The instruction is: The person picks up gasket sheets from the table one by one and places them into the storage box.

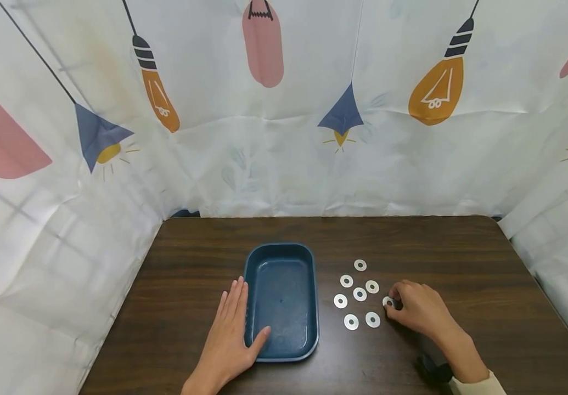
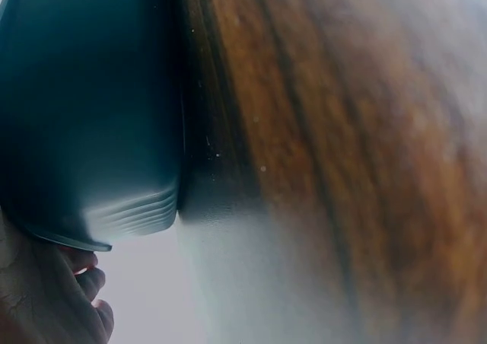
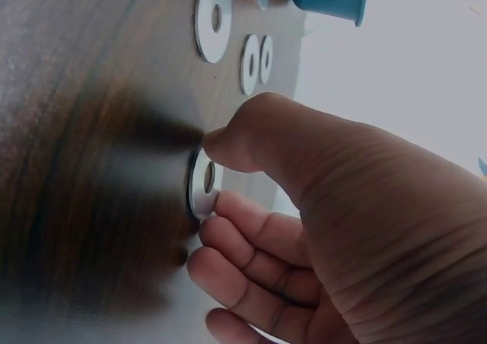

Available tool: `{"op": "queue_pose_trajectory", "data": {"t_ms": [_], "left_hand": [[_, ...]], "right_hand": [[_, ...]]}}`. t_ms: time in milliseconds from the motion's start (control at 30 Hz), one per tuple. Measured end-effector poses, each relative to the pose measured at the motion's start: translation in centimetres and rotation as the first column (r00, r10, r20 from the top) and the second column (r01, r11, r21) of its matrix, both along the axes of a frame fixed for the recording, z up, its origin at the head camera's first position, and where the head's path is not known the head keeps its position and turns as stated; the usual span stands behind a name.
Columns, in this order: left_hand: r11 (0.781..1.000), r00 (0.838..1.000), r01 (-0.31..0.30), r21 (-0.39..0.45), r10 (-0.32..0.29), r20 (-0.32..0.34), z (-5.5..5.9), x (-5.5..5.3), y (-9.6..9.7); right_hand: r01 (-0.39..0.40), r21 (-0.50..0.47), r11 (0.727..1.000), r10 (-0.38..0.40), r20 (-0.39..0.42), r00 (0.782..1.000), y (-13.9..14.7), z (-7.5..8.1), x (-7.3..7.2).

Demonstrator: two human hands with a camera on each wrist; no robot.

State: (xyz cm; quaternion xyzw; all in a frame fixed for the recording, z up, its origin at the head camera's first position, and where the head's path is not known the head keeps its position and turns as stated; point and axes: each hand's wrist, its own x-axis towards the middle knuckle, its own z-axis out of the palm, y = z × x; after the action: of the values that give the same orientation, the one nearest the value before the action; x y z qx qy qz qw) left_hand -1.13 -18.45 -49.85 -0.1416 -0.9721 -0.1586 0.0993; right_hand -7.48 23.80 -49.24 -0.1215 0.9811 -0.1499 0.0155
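In the head view a blue rectangular tray (image 1: 281,302) sits on the table, its inside bare. My left hand (image 1: 231,334) rests along its left rim, fingers straight and thumb over the near left corner. The tray's outer wall (image 2: 91,108) fills much of the left wrist view, with that hand's fingertips below it. To the right, my right hand (image 1: 419,307) pinches a flat metal washer (image 3: 202,183) by its edges between thumb and index finger, down at the tabletop. Several more washers (image 1: 351,322) lie flat between the tray and this hand.
The dark wood table (image 1: 204,247) has rounded far corners. A white curtain (image 1: 284,164) printed with lamps and bulbs hangs behind it and along both sides. A dark band (image 1: 443,373) sits at the right wrist, next to a pale sleeve (image 1: 478,385).
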Motion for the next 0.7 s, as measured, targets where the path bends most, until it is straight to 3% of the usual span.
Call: {"op": "queue_pose_trajectory", "data": {"t_ms": [267,600,700], "left_hand": [[1.0,1.0,-0.004,0.002,0.004,-0.004,-0.02,0.09,-0.01],[1.0,1.0,-0.009,0.016,0.009,-0.018,-0.24,0.15,-0.04],[1.0,1.0,-0.007,0.015,0.007,-0.023,-0.22,0.09,-0.01]], "right_hand": [[-0.034,0.035,0.999,0.038,-0.124,0.991,-0.3,-0.22,0.46],[0.004,0.03,1.0,-0.002,-0.068,0.998,-0.69,0.02,0.5],[0.003,0.043,0.999,0.001,-0.09,0.996,-0.82,0.1,0.52]]}}
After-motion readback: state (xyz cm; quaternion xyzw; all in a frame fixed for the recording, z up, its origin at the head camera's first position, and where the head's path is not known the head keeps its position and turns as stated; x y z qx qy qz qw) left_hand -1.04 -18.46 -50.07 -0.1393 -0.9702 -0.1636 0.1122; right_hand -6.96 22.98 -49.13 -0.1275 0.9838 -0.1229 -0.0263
